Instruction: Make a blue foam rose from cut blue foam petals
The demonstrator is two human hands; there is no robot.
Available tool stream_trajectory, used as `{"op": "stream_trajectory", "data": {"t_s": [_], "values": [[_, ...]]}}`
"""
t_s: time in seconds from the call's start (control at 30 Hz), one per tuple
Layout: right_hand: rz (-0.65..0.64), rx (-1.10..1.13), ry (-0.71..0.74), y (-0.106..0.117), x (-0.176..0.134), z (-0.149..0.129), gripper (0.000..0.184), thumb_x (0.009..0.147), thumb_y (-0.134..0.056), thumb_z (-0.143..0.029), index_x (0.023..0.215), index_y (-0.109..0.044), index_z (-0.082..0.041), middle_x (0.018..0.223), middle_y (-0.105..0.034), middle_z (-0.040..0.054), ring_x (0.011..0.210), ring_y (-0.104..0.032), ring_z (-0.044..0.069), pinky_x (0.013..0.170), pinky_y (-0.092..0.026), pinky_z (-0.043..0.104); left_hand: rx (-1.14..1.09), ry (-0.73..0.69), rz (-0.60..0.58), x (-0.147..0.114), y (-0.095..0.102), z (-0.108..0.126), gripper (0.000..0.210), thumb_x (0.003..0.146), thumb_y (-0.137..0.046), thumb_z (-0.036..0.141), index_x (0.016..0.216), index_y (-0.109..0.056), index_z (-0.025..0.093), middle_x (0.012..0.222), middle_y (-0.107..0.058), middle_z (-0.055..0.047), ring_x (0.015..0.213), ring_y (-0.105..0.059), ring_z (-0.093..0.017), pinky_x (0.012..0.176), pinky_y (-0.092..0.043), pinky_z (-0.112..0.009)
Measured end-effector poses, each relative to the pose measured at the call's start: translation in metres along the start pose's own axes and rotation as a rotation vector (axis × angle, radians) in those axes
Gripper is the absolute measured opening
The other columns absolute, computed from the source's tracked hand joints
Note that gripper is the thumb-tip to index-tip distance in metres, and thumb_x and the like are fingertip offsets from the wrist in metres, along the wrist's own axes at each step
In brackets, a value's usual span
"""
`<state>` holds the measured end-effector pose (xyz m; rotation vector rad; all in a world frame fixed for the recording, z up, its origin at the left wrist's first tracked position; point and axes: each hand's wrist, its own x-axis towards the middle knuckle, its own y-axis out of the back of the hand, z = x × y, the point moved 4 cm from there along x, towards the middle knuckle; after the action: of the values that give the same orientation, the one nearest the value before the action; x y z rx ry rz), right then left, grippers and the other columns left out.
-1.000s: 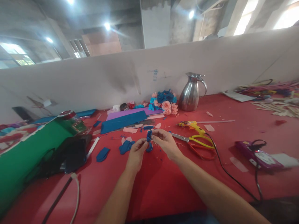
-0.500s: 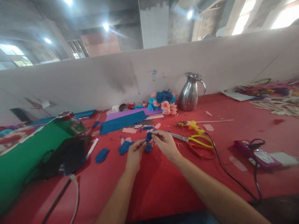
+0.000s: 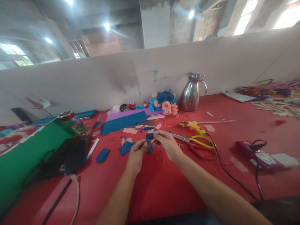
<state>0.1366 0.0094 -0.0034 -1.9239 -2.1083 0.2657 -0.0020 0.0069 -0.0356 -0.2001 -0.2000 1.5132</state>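
Observation:
A small dark-blue paper flower point(image 3: 149, 137) is pinched between my two hands above the red table. My left hand point(image 3: 137, 153) grips its lower left side with thumb and fingertips. From the right, my right hand point(image 3: 167, 143) holds its upper edge in a pinch. Cut blue paper petals point(image 3: 126, 148) lie just left of the hands, and another blue petal stack point(image 3: 102, 155) is farther left. Scissors point(image 3: 199, 141) with yellow and red handles rest to the right, their blades pointing toward my right hand. A yellow glue gun point(image 3: 192, 125) lies behind them.
Blue paper sheets point(image 3: 124, 123) and a bunch of paper flowers point(image 3: 165, 101) are at the back, beside a steel jug point(image 3: 190, 93). A purple power strip point(image 3: 259, 155) with a black cord sits right. A green box point(image 3: 25, 156) and a dark phone point(image 3: 75, 157) stand left.
The blue flower has turned slightly and looks more open between the fingers. My right fingertips have shifted a little along its edge; the table things stay put.

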Motion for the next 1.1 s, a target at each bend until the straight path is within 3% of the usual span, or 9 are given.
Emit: {"op": "stream_trajectory", "data": {"t_s": [0.17, 0.3, 0.63, 1.1], "values": [[0.046, -0.031, 0.049, 0.0005, 0.0014, -0.0013, 0.02, 0.066, -0.067, -0.035, 0.077, -0.067, -0.018, 0.07, -0.063, -0.0005, 0.057, -0.051, 0.01, 0.057, -0.041, 0.024, 0.055, 0.017, 0.029, -0.0023, -0.0014, 0.0012, 0.033, 0.055, -0.081, 0.041, 0.071, -0.069, 0.016, 0.059, -0.053, 0.003, 0.054, -0.037, -0.008, 0.054, -0.029, -0.022], [0.03, -0.048, 0.069, -0.0003, 0.0024, -0.0017, 0.019, 0.068, -0.066, -0.037, 0.074, -0.067, -0.019, 0.065, -0.061, -0.0011, 0.056, -0.049, 0.01, 0.056, -0.041, 0.024, 0.064, 0.013, 0.032, -0.0019, -0.0014, 0.001, 0.032, 0.056, -0.081, 0.041, 0.069, -0.068, 0.016, 0.059, -0.053, 0.003, 0.054, -0.037, -0.008, 0.054, -0.029, -0.022], [0.026, 0.077, -0.027, 0.0025, 0.0005, 0.0021, 0.021, 0.065, -0.07, -0.036, 0.07, -0.065, -0.017, 0.059, -0.056, -0.0034, 0.051, -0.045, 0.007, 0.053, -0.036, 0.022, 0.06, -0.002, 0.019, -0.0013, -0.0002, 0.0009, 0.03, 0.057, -0.08, 0.04, 0.069, -0.067, 0.016, 0.057, -0.052, 0.003, 0.052, -0.036, -0.008, 0.052, -0.028, -0.022], [0.045, -0.104, 0.088, 0.0018, 0.0036, 0.0007, 0.014, 0.067, -0.061, -0.03, 0.074, -0.064, -0.018, 0.067, -0.061, -0.0019, 0.059, -0.052, 0.01, 0.059, -0.042, 0.023, 0.145, -0.037, -0.001, 0.0001, 0.0033, -0.0031, 0.024, 0.062, -0.076, 0.037, 0.075, -0.073, 0.017, 0.064, -0.061, 0.0, 0.058, -0.045, -0.011, 0.059, -0.034, -0.023]]}}
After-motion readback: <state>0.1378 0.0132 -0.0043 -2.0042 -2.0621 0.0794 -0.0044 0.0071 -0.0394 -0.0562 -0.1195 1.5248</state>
